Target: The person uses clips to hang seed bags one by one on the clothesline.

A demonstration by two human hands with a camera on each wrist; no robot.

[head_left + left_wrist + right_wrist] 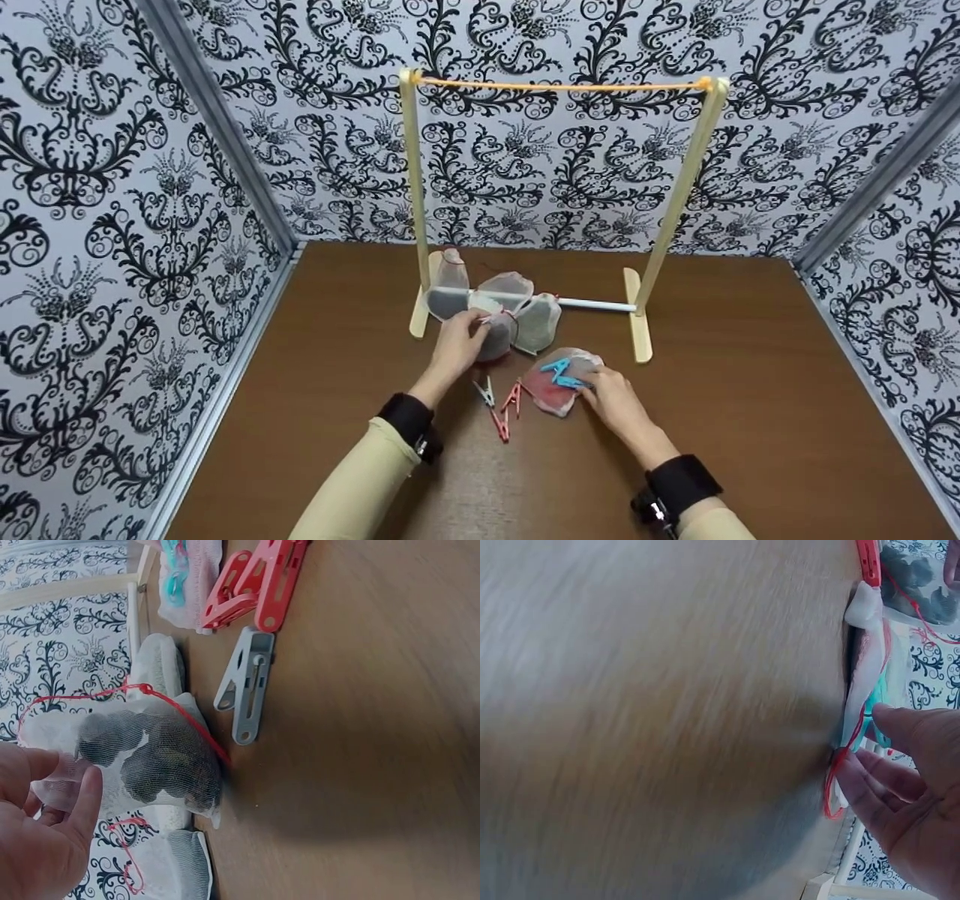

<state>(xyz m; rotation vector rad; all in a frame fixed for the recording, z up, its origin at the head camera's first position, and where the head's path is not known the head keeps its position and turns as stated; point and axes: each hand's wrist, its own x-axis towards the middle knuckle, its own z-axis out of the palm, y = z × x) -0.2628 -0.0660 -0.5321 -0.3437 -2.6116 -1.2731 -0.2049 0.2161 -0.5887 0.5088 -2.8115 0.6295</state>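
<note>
My left hand (pixel 459 345) pinches the gathered top of a white mesh bag (pixel 161 757) with dark lumps inside and a red drawstring (pixel 184 709). Out to the right, a mesh bag with reddish contents (pixel 546 391) lies flat, and two blue clothespins (pixel 559 373) rest on it. My right hand (pixel 616 401) is at this bag's right side, thumb and fingers around the end of the nearer blue clothespin (pixel 877 701). Red strings hang by its fingertips. Between the hands lie a grey clothespin (pixel 246 686) and two red clothespins (pixel 501 426).
Several more mesh bags (pixel 538 326) lie behind my left hand, around the white crossbar (pixel 596 304) of a wooden stand (pixel 415 180). An orange cord (pixel 559 87) spans its two posts. Patterned panels (pixel 90 247) enclose the brown table (pixel 750 390).
</note>
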